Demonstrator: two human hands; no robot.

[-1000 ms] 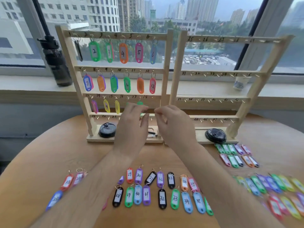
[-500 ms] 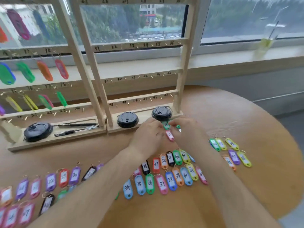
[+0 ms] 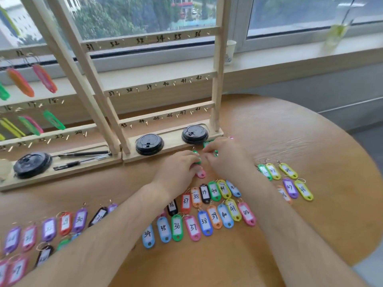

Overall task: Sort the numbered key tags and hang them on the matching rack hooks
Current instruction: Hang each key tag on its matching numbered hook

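Both hands meet on the table [image 3: 290,131], just in front of the wooden rack [image 3: 165,116], by a black lid [image 3: 194,134]. L hand [image 3: 178,168] curls its fingers on a green key tag [image 3: 196,158], no. hidden, and a pink tag [image 3: 201,174] peeks out under it. R hand [image 3: 224,157] covers more green tags [image 3: 206,144] & I can't tell if it grips any.
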